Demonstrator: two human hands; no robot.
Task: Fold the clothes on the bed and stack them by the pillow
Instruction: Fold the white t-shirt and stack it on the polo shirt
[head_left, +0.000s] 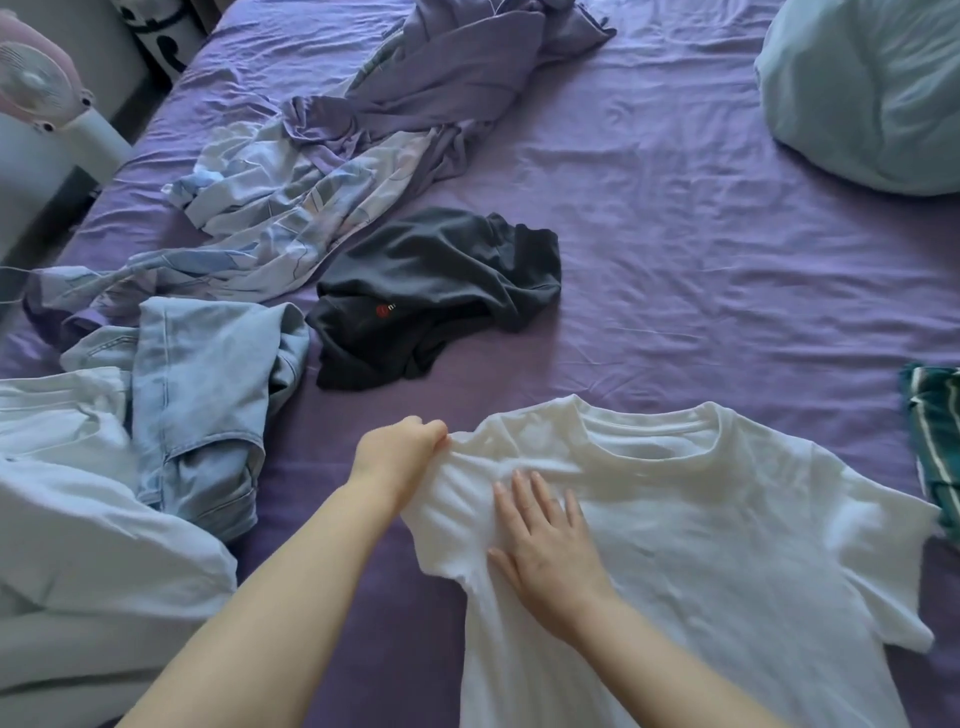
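We're looking down at a bed (675, 234) covered in a wrinkled purple sheet; a white fan (36, 88) is standing off its far-left edge, beside a pale wall. A light blue pillow (872, 93) is sitting at the top right corner.

The white T-shirt (701, 545) is lying flat on the near part of the sheet, collar pointing away from us toward the far side, long axis running from us to the far edge, hem running out of the bottom of the view. Our left hand (400, 457) is pinching the shirt's left sleeve at the shoulder, fingers curled on the cloth. Our right hand (545, 551) is pressing flat on the chest area, fingers spread and straight.

Other stuff: a dark T-shirt (436, 296) is lying crumpled just beyond the white one, apart from it. Light denim jeans (202, 405) are bunched to the left, and a pale blue garment (78, 545) is sitting at the near left, touching them. A purple floral blanket (322, 171) is trailing across the far left. A green striped garment (935, 436) is poking in at the right edge, close to the right sleeve.
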